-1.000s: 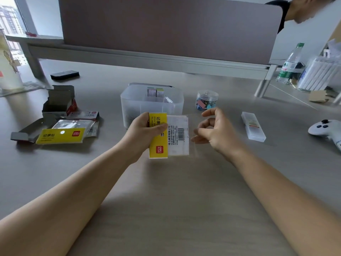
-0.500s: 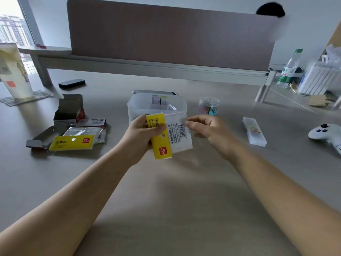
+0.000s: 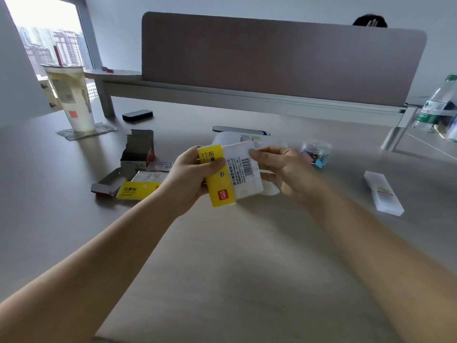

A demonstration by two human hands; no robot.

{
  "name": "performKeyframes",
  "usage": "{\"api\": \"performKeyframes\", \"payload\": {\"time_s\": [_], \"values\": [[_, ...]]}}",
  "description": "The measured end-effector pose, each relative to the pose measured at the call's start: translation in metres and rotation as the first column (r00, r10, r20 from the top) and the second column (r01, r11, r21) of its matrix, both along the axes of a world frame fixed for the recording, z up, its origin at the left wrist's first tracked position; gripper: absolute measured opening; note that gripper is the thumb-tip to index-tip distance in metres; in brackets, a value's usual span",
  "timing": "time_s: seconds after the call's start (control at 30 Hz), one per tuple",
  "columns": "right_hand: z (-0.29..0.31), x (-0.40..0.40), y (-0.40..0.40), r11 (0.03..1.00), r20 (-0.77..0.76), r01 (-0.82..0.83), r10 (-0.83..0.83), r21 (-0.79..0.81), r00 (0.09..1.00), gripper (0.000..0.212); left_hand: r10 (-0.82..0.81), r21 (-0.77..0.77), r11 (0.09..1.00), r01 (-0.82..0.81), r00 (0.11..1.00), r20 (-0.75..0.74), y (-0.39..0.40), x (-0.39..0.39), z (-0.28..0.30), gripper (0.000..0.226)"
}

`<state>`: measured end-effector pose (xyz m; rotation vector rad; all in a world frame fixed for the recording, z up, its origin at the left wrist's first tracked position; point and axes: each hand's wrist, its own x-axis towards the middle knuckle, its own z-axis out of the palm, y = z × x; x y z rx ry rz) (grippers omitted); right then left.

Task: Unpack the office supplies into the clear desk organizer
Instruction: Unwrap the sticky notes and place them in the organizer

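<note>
Daylight from a window (image 3: 47, 43), apparently over city towers, falls across a grey desk (image 3: 222, 268) backed by a brown divider panel (image 3: 272, 63).

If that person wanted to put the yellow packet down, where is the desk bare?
Bare: the wide stretch of desk between the forearms, and the patch between the clip jar and white case. Crowded: the left, around the opened boxes and yellow pack.

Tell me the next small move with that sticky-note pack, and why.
Probably peel the wrapper open: the left hand grips the sealed sticky-note pack while the right hand pinches its top edge, just in front of the clear organizer.
</note>
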<state>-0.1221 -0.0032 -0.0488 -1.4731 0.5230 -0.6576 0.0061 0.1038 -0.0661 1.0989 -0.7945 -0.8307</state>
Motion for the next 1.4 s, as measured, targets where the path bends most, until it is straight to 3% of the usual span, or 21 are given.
{"api": "performKeyframes", "payload": {"time_s": [0.1, 0.4, 0.53, 0.7, 0.77, 0.9, 1.17, 1.4], "values": [[0.005, 0.009, -0.006, 0.999, 0.043, 0.026, -0.028, 0.034, 0.999, 0.012, 0.036, -0.01, 0.999, -0.036, 0.999, 0.007, 0.0, 0.013, 0.002, 0.013], [0.025, 0.035, -0.031, 0.928, 0.044, 0.219, -0.216, -0.3, 0.975, 0.023, 0.12, -0.002, 0.993, -0.12, 0.992, -0.044, -0.007, 0.042, 0.004, 0.014], [0.037, 0.043, -0.052, 0.886, 0.086, 0.318, -0.307, -0.337, 0.948, 0.026, 0.148, -0.005, 0.989, -0.148, 0.988, -0.036, -0.012, 0.052, 0.008, 0.012], [0.035, 0.049, -0.076, 0.735, 0.038, 0.369, -0.425, -0.569, 0.904, 0.021, 0.181, 0.017, 0.984, -0.18, 0.981, -0.07, -0.019, 0.061, 0.005, 0.011], [0.034, 0.05, -0.081, 0.678, 0.016, 0.347, -0.443, -0.648, 0.896, 0.012, 0.174, 0.009, 0.985, -0.174, 0.981, -0.083, -0.021, 0.062, 0.007, 0.011], [0.032, 0.052, -0.087, 0.588, -0.05, 0.261, -0.458, -0.766, 0.887, 0.017, 0.154, -0.015, 0.988, -0.156, 0.984, -0.089, -0.027, 0.064, 0.012, 0.011], [0.024, 0.059, -0.093, 0.683, -0.314, 0.023, -0.365, -0.73, 0.877, 0.017, 0.149, -0.004, 0.989, -0.15, 0.985, -0.09, -0.037, 0.068, 0.013, 0.011], [0.019, 0.059, -0.092, 0.695, -0.317, 0.018, -0.351, -0.719, 0.881, 0.02, 0.153, -0.001, 0.988, -0.153, 0.984, -0.096, -0.047, 0.068, 0.018, 0.009]]}}
